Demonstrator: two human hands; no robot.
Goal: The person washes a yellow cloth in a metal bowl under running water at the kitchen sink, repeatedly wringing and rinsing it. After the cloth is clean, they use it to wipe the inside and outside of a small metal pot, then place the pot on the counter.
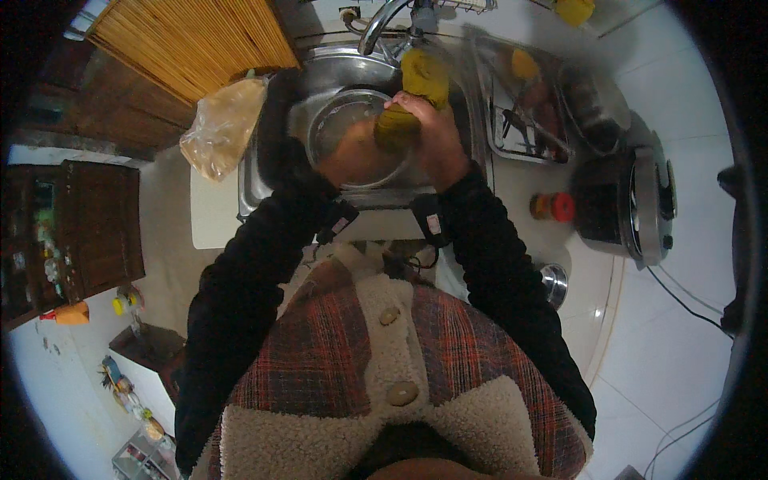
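Observation:
A wet-looking yellow cloth (424,75) is bunched up over the stainless steel sink (336,63). My right hand (437,126) grips it around the middle, with the fingers wrapped over the folds. At the cloth's lower end is my left hand (363,155), blurred, closed on the fabric with its fingertips hidden. Below both hands, a round metal basin (321,117) holding cloudy water stands in the sink. The chrome faucet (378,27) arches over the back rim, close to the cloth's upper end.
Left of the sink, a clear plastic bag (222,129) lies near a white board (210,210). On the right are a metal dish rack (531,159), a metal pot (600,114), a red-lidded jar (561,207), an electric cooker (606,204) and a small metal bowl (555,285).

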